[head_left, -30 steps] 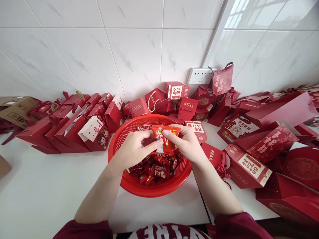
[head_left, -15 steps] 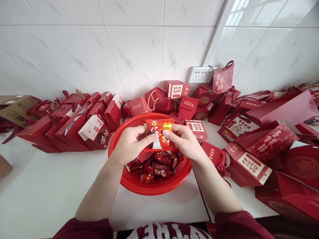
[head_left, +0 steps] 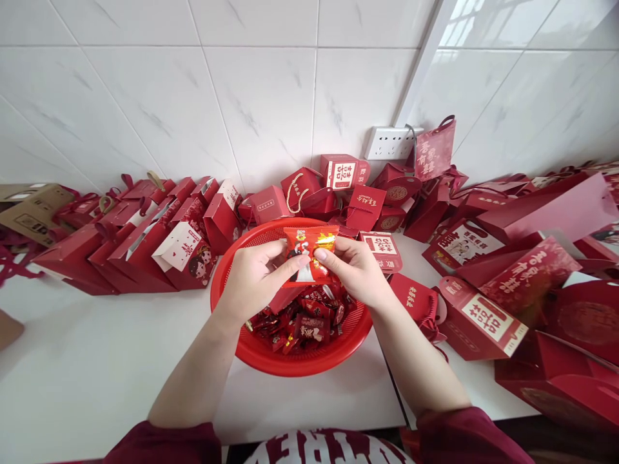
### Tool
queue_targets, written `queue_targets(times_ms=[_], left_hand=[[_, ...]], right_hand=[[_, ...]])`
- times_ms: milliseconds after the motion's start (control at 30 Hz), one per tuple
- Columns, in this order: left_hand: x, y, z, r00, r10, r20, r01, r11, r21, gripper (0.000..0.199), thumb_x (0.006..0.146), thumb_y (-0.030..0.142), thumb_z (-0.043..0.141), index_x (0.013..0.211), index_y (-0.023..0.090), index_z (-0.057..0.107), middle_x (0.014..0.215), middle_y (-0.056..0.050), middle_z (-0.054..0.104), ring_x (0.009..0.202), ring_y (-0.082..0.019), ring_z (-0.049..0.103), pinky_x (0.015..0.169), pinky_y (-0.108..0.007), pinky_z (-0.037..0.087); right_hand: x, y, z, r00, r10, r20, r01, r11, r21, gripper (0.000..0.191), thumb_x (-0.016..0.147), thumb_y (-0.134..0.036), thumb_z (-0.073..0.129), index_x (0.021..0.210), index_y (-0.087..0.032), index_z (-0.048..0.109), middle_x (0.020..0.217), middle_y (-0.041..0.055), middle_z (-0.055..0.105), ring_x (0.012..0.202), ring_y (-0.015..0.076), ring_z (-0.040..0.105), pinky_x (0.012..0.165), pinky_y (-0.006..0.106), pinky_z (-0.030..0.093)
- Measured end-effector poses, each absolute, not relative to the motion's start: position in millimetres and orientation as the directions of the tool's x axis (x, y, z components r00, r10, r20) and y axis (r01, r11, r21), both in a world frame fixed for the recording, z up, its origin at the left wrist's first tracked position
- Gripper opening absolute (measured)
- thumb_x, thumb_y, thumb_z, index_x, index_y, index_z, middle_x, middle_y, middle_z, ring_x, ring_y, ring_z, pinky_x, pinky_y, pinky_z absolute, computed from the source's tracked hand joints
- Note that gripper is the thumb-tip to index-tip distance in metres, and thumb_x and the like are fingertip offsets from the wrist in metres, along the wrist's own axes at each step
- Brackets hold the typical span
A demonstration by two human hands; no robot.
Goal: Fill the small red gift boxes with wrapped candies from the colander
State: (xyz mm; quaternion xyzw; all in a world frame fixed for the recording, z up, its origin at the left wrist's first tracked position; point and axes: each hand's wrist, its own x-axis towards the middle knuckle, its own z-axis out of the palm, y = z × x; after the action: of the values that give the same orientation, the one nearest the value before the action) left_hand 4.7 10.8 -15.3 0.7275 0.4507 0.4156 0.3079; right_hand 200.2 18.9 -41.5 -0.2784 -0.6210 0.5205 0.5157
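Note:
Between both hands, above a round red plastic basket (head_left: 309, 368), is a shiny red snack packet (head_left: 309, 241) with printed figures and yellow lettering. My left hand (head_left: 255, 277) grips its left side, thumb across the front. On the right side, my right hand (head_left: 356, 267) pinches it the same way; the fingers behind the packet are hidden. Below them in the basket lie many small red-wrapped sweets (head_left: 309, 325), partly covered by the hands and packet.
Red gift boxes (head_left: 145, 248) stand in a row at the left, with a brown carton (head_left: 33, 209) beyond. More red boxes (head_left: 483, 316) crowd the right side. Small boxes (head_left: 271, 205) line the tiled wall behind, below a power socket (head_left: 391, 143). The white table (head_left: 120, 361) has a seam right of the basket.
The packet and both hands stay almost in place, the packet a touch higher and tilted slightly. The grip is the same.

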Motion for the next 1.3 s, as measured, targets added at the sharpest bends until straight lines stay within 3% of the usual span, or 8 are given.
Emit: queue_targets(times_ms=[133, 233, 333, 433, 567, 767, 967, 1300], left_hand=[[8.1, 8.6, -10.6, 0.226, 0.88, 0.417, 0.533, -0.47, 0.704, 0.027, 0.091, 0.045, 0.064, 0.094, 0.019, 0.07, 0.082, -0.001, 0.069, 0.068, -0.015, 0.064, 0.06, -0.024, 0.051], [8.4, 9.5, -9.0, 0.294, 0.871, 0.393, 0.639, -0.485, 0.598, 0.038, 0.096, 0.051, 0.054, 0.119, 0.021, 0.063, 0.115, -0.006, 0.069, 0.104, -0.022, 0.066, 0.085, -0.032, 0.054], [6.5, 12.3, -15.2, 0.348, 0.9, 0.262, 0.839, -0.424, 0.342, 0.057, 0.088, 0.056, 0.062, 0.133, 0.022, 0.055, 0.133, -0.011, 0.061, 0.123, -0.032, 0.057, 0.101, -0.047, 0.048], [5.6, 13.5, -24.0, 0.376, 0.924, 0.069, 0.908, -0.382, 0.171, 0.082, 0.079, 0.053, 0.073, 0.148, 0.023, 0.041, 0.143, -0.015, 0.053, 0.128, -0.038, 0.053, 0.102, -0.052, 0.046], [4.7, 12.7, -24.4, 0.323, 0.946, -0.011, 0.945, -0.321, 0.068, 0.069, 0.088, 0.035, 0.06, 0.151, 0.017, 0.038, 0.132, -0.016, 0.063, 0.111, -0.037, 0.065, 0.089, -0.05, 0.053], [-19.2, 17.6, -1.8, 0.431, 0.902, 0.033, 0.861, -0.421, 0.286, 0.071, 0.084, 0.033, 0.063, 0.15, 0.03, 0.039, 0.148, -0.005, 0.053, 0.126, -0.031, 0.059, 0.101, -0.043, 0.051], [-43.8, 14.7, 10.9, 0.406, 0.908, 0.105, 0.789, -0.406, 0.461, 0.075, 0.087, 0.042, 0.063, 0.155, 0.031, 0.033, 0.152, -0.006, 0.049, 0.129, -0.029, 0.057, 0.105, -0.041, 0.05], [-52.6, 26.3, 7.0, 0.593, 0.799, -0.102, 0.748, -0.499, 0.437, 0.072, 0.083, 0.044, 0.068, 0.15, 0.029, 0.044, 0.149, -0.007, 0.052, 0.135, -0.03, 0.052, 0.108, -0.039, 0.047]], right_hand=[[201.3, 22.1, -40.7, -0.329, 0.867, 0.375, -0.219, 0.316, -0.923, 0.033, 0.082, -0.036, 0.078, 0.111, -0.022, 0.07, 0.108, 0.0047, 0.075, 0.095, 0.0206, 0.071, 0.084, 0.035, 0.059], [209.9, 25.3, -39.7, -0.23, 0.878, 0.419, -0.21, 0.376, -0.903, 0.028, 0.083, -0.032, 0.078, 0.108, -0.022, 0.071, 0.106, 0.0047, 0.076, 0.096, 0.0205, 0.072, 0.086, 0.036, 0.06], [224.4, 28.2, -37.5, -0.098, 0.88, 0.465, -0.152, 0.449, -0.881, 0.025, 0.082, -0.03, 0.079, 0.105, -0.022, 0.072, 0.104, 0.0038, 0.077, 0.095, 0.0204, 0.073, 0.085, 0.035, 0.061], [237.1, 30.1, -35.4, 0.002, 0.874, 0.485, -0.111, 0.482, -0.869, 0.025, 0.082, -0.03, 0.08, 0.105, -0.023, 0.073, 0.103, 0.003, 0.077, 0.093, 0.02, 0.074, 0.082, 0.034, 0.062], [244.7, 32.1, -33.9, 0.03, 0.878, 0.477, -0.124, 0.477, -0.87, 0.026, 0.081, -0.031, 0.08, 0.105, -0.023, 0.073, 0.101, 0.0026, 0.078, 0.094, 0.0202, 0.074, 0.082, 0.033, 0.063], [254.1, 28.0, -31.4, -0.02, 0.853, 0.522, -0.185, 0.51, -0.84, 0.027, 0.084, -0.029, 0.078, 0.109, -0.027, 0.07, 0.106, 0.0006, 0.077, 0.092, 0.0176, 0.074, 0.08, 0.03, 0.062], [261.6, 13.6, -26.0, -0.347, 0.788, 0.508, -0.129, 0.497, -0.858, 0.021, 0.084, -0.025, 0.077, 0.103, -0.027, 0.071, 0.101, 0.0008, 0.076, 0.088, 0.0187, 0.073, 0.077, 0.031, 0.061], [249.8, 25.8, -35.9, -0.265, 0.824, 0.502, 0.109, 0.543, -0.833, 0.023, 0.093, -0.034, 0.066, 0.113, -0.026, 0.059, 0.115, 0.0049, 0.072, 0.103, 0.0244, 0.069, 0.086, 0.039, 0.058]])
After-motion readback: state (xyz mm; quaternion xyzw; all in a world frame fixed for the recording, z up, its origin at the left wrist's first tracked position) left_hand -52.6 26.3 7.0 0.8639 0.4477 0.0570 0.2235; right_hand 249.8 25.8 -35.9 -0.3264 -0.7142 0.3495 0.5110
